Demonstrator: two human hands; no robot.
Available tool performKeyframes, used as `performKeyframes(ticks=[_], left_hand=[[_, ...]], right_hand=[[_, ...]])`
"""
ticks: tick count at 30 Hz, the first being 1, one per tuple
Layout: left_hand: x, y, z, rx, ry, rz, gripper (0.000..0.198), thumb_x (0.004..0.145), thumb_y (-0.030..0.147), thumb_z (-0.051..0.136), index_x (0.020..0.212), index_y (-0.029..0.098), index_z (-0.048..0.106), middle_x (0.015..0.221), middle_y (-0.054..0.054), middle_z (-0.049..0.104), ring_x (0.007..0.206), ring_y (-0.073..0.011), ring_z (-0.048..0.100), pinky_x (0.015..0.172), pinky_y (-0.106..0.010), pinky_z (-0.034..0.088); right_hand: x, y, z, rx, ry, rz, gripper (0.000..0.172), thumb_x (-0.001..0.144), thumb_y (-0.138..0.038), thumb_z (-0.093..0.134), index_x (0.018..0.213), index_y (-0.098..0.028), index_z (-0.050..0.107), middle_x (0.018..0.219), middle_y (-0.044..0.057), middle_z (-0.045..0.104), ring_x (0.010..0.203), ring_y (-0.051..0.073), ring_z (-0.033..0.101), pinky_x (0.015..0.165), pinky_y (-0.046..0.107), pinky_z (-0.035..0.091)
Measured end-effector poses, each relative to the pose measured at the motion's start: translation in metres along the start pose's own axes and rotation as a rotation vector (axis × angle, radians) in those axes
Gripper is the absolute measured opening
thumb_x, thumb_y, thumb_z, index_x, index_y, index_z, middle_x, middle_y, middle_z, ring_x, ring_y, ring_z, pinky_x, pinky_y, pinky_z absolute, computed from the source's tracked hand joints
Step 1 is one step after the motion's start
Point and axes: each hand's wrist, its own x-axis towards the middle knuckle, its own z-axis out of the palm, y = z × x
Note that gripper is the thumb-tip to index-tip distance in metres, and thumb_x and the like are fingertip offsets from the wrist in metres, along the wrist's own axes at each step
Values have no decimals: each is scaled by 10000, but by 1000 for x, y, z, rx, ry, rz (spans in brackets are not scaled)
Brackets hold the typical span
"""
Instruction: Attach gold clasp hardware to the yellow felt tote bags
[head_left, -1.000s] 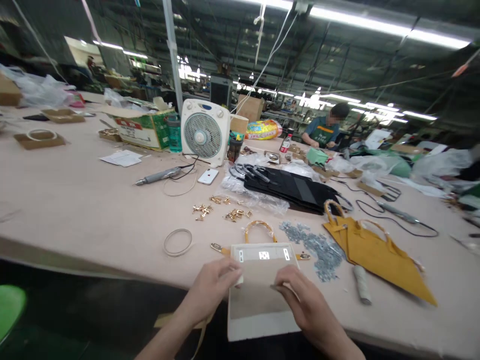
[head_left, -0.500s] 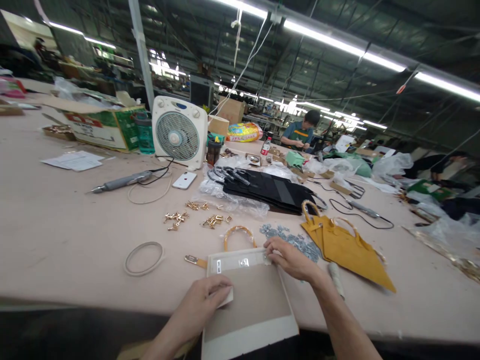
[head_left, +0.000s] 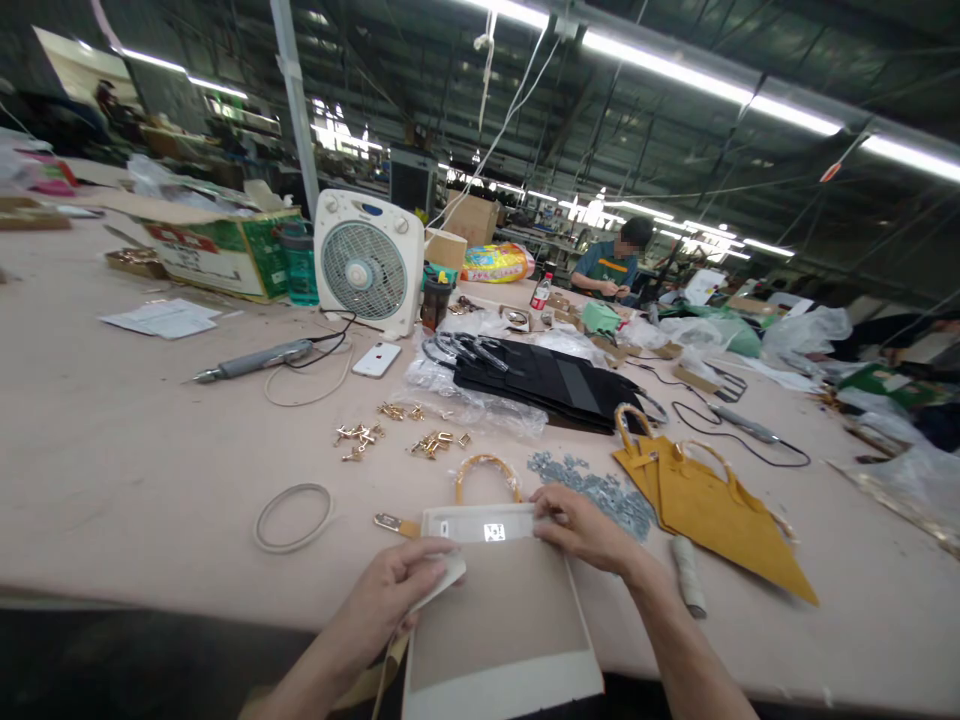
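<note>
A flat beige bag panel [head_left: 502, 610] with a yellow handle [head_left: 487, 462] lies at the table's front edge. My left hand [head_left: 409, 580] pinches a small white piece [head_left: 448, 578] over the panel's left side. At the panel's top right corner, my right hand [head_left: 570, 520] has its fingers closed on the edge. Small metal plates show in the panel's pale top strip, and a strap with a metal tip [head_left: 396, 523] sticks out to its left.
Grey metal pieces [head_left: 592, 490] and yellow bags [head_left: 720, 500] lie to the right, beside a thread spool [head_left: 688, 577]. Gold fittings [head_left: 360, 438], a tape ring [head_left: 292, 518], black bags [head_left: 555, 380], a phone [head_left: 377, 359] and a fan [head_left: 367, 262] are farther off. A person [head_left: 606, 265] sits across the table.
My left hand has shifted slightly and turned the white piece, now tilted upward. A yellowish strip shows beneath that hand. My right hand stays at the corner. The view has shifted a little.
</note>
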Motion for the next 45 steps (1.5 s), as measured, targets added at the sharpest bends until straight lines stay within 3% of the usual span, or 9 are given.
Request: performKeyframes(ticks=[6,12,17,20,24,28,31,39,45], left_hand=[[-2,-2,-3,16,35,22,640,736,614,802,1211,187,760,834,-36,734,525,-63,392,491,-212,271],[-5,-6,3,87,8,92,610,816,545,755,1266,134,738,853,-47,730,568,-81,439,565,-238,358],[-20,1,11,260,-45,199,501,955,438,626,1368,155,642,1114,-106,786,925,-219,696,817,-316,506],[-29,6,14,396,-58,254,471,998,356,552,1424,158,573,1185,-119,782,1113,-260,700,978,-367,498],[-39,11,18,568,-9,303,661,997,288,524,1613,179,314,1117,-94,802,1066,-266,719,995,-400,501],[-45,15,20,626,2,329,686,999,284,512,1636,197,271,1252,-117,764,1189,-288,689,1038,-410,491],[-49,18,19,666,-9,314,683,1000,252,480,1644,207,255,1157,-95,788,1138,-284,710,1005,-403,511],[-56,29,21,630,-10,342,514,1007,304,494,1517,241,511,1214,-87,775,1142,-279,700,1019,-370,500],[-59,32,20,659,-72,409,323,1012,393,523,989,249,811,986,-44,792,919,-237,691,869,-308,496]], right_hand=[[0,20,17,171,89,113,382,851,-329,719,1215,-232,655,1201,63,717,1075,253,665,944,383,528],[4,40,37,95,266,143,350,933,-527,634,1067,-229,758,1061,73,772,976,279,702,924,429,543],[-4,-1,44,-45,558,1,327,962,-514,629,1074,-234,755,1133,101,760,1053,294,706,981,468,553],[-15,-48,49,-46,420,-191,244,995,-425,640,1139,-256,739,1130,86,756,1037,259,715,940,407,586],[-22,-101,64,-74,214,-378,269,1017,-332,643,1278,-288,691,1221,74,735,1139,237,695,997,381,574],[-19,-121,73,-135,140,-454,221,1041,-285,603,1244,-270,688,1189,85,738,1115,241,691,956,383,566],[-17,-123,75,-140,93,-459,163,1057,-268,578,1155,-261,708,1079,64,748,1016,220,695,889,355,550],[-24,-125,74,-243,123,-421,178,1072,-259,525,1088,-248,702,987,65,716,919,218,651,814,345,501],[-38,-132,78,-185,155,-379,131,1062,-244,514,1001,-234,629,938,57,682,888,217,618,766,345,504]])
